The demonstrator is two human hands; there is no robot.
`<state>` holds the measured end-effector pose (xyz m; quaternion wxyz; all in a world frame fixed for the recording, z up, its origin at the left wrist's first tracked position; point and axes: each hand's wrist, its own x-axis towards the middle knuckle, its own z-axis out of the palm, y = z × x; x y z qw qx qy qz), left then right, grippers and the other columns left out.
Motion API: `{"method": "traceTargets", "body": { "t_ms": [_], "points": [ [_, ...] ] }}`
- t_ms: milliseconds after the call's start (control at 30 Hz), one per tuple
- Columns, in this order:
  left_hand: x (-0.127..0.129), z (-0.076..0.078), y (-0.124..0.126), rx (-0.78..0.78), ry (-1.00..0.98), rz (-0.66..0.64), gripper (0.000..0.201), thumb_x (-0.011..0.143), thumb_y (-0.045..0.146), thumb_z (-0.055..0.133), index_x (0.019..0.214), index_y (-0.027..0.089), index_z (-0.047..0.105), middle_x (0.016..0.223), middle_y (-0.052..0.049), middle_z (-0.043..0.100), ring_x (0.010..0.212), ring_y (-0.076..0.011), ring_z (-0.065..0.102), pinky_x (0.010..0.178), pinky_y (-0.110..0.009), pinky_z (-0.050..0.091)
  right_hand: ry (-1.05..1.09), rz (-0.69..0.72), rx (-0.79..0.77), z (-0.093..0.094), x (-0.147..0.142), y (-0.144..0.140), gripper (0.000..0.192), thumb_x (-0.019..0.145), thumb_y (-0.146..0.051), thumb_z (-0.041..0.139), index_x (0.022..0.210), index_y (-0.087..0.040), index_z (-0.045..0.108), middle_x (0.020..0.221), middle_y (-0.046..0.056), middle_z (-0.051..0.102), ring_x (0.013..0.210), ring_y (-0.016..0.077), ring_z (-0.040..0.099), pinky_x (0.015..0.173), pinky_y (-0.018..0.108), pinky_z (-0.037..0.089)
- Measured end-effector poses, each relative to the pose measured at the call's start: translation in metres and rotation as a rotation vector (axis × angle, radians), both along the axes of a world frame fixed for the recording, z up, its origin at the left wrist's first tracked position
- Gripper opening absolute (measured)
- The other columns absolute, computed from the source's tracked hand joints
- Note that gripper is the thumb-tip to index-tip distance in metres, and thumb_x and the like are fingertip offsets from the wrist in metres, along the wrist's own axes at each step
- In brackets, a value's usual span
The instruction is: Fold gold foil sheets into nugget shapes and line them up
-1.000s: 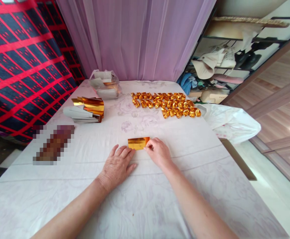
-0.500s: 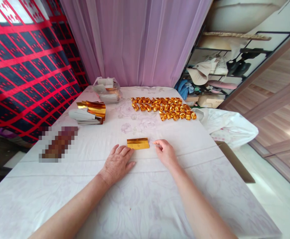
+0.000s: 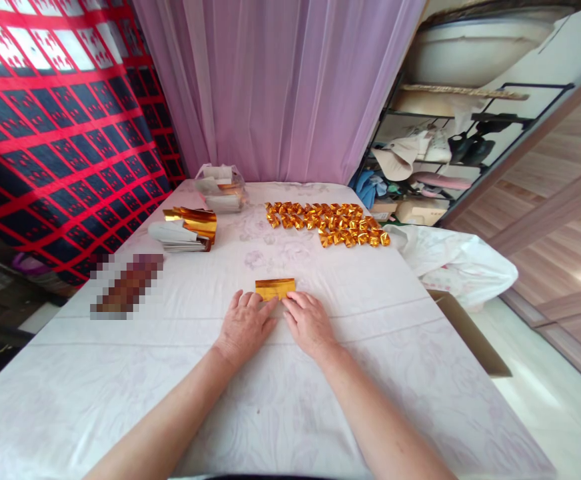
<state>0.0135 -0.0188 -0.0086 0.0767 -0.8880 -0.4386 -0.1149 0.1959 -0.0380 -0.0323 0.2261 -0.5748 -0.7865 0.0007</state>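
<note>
Head view: gold paper (image 3: 275,289) lies mid-bench, twd near edge. Left hand (image 3: 244,325) & right hand (image 3: 308,321) flat, fingers spread, tips pinning its near edge, gripping nothing. Best press evenly, keep edges aligned for sharp crease.

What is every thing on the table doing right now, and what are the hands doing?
Gold sheet: folded, flat on the table, under the fingertips.
Left hand: flat, fingers on the sheet.
Right hand: flat, fingers on the sheet.
Gold folded pieces: finished, in rows.
Foil stack: piled, unfolded.
Plastic bag: open.
</note>
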Motion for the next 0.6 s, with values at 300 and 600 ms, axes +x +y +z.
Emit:
{"method": "traceTargets", "body": {
  "t_ms": [300, 600],
  "points": [
    [0.000, -0.001, 0.001, -0.050, -0.027, 0.020, 0.038, 0.093, 0.041, 0.056, 0.126, 0.027, 0.063, 0.110, -0.010, 0.063, 0.107, -0.0281, 0.057, 0.105, -0.054, 0.036, 0.027, -0.018, -0.012, 0.002, -0.001, -0.002, 0.028, 0.090, -0.018, 0.056, 0.116, -0.020, 0.067, 0.121, 0.011, 0.065, 0.112, 0.0267, 0.058, 0.094, 0.044, 0.049],
    [-0.013, -0.002, 0.003, -0.082, -0.068, -0.050, 0.036, 0.094, 0.038, 0.053, 0.125, 0.023, 0.062, 0.117, -0.009, 0.065, 0.112, -0.0279, 0.057, 0.108, -0.053, 0.033, 0.056, -0.036, -0.044, 0.003, -0.001, -0.004, 0.030, 0.090, -0.018, 0.053, 0.116, -0.022, 0.067, 0.123, 0.010, 0.065, 0.114, 0.0258, 0.056, 0.095, 0.044, 0.047]
  ]
}}
